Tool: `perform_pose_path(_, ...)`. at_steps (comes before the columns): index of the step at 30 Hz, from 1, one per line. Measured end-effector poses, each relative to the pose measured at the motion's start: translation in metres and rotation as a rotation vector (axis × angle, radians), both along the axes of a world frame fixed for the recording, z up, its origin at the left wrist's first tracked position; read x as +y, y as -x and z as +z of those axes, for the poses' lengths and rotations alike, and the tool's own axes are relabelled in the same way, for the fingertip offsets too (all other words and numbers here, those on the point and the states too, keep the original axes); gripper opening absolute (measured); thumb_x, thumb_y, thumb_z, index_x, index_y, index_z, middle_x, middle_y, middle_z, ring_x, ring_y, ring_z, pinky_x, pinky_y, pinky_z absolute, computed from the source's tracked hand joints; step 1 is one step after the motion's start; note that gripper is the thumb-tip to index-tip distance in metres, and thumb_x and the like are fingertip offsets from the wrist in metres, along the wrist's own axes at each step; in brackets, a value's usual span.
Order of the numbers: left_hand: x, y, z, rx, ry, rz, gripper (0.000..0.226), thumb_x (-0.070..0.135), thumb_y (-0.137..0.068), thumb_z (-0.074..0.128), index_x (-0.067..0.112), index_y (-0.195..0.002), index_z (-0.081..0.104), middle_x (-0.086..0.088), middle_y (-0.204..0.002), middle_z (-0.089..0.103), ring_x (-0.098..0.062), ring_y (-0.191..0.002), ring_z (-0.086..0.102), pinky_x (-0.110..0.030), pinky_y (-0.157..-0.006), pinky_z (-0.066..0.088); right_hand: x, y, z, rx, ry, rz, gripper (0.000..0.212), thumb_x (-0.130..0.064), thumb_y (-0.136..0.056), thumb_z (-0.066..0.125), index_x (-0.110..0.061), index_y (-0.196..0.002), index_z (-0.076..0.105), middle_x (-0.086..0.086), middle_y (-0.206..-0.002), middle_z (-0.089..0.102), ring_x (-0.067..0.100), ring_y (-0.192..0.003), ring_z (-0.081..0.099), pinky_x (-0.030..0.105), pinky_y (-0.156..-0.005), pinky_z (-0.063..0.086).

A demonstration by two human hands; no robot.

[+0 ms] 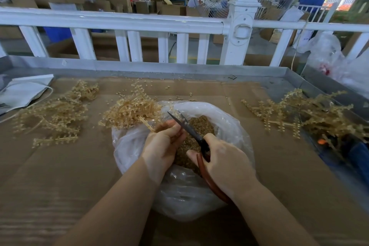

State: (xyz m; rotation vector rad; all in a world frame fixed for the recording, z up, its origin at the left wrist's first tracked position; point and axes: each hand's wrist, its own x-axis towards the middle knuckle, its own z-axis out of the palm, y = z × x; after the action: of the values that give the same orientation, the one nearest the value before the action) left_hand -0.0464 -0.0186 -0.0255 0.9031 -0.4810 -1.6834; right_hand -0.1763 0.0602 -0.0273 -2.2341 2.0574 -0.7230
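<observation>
- The plastic bag lies open under both your hands. It is limp and slippery, so let the clipped bits drop in.
- Your right hand is wrapped round the handles of the scissors, with the blades parted over the bag.
- Your left hand pinches the sprue strip beside the blades. It looks light, thin and springy, so hold it close to the cut.

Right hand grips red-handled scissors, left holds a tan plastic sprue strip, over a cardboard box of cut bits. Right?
No box: head view shows a clear plastic bag of cut bits under the right hand, red-handled black-bladed scissors, left hand and tan plastic sprue strip.
</observation>
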Motion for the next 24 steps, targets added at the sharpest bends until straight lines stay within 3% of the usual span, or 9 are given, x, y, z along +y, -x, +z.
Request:
perform_pose_path(7, -0.0017, -0.0004, -0.0005, 0.021, -0.026, 0.001, 0.020, -0.013, -0.086, 0.052, 0.006, -0.079, 0.054, -0.010, -0.074, 0.061, -0.018, -0.065, 0.065, -0.026, -0.053, 0.057, -0.0023, -0.0016, -0.0022, -0.023, -0.011, -0.011, 0.036, -0.066, -0.088, 0.036, -0.031, -0.091, 0.035, -0.006, -0.086, 0.055, 0.014, -0.083, 0.054, 0.023, -0.067, 0.035)
perform_pose_path(16, -0.0005, -0.0021, -0.0017, 0.001, -0.006, -0.057, 0.017, -0.011, -0.082, 0.059, 0.005, -0.075, 0.057, -0.010, -0.075, 0.062, -0.014, -0.055, 0.066, -0.021, -0.050, 0.054, -0.0050, -0.0024, 0.0008, -0.067, -0.024, -0.004, 0.032, -0.062, -0.091, 0.040, -0.030, -0.085, 0.036, -0.012, -0.067, 0.045, 0.007, -0.064, 0.046, 0.017, -0.053, 0.028)
perform_pose_path(24, -0.0007, -0.0031, -0.0017, -0.017, 0.000, -0.087, 0.015, -0.006, -0.069, 0.067, 0.005, -0.073, 0.057, -0.008, -0.070, 0.063, -0.014, -0.055, 0.065, -0.021, -0.050, 0.054, -0.0075, -0.0016, 0.0023, -0.057, -0.057, -0.009, 0.035, -0.061, -0.092, 0.040, -0.026, -0.088, 0.041, -0.009, -0.071, 0.052, 0.012, -0.068, 0.054, 0.024, -0.065, 0.045)
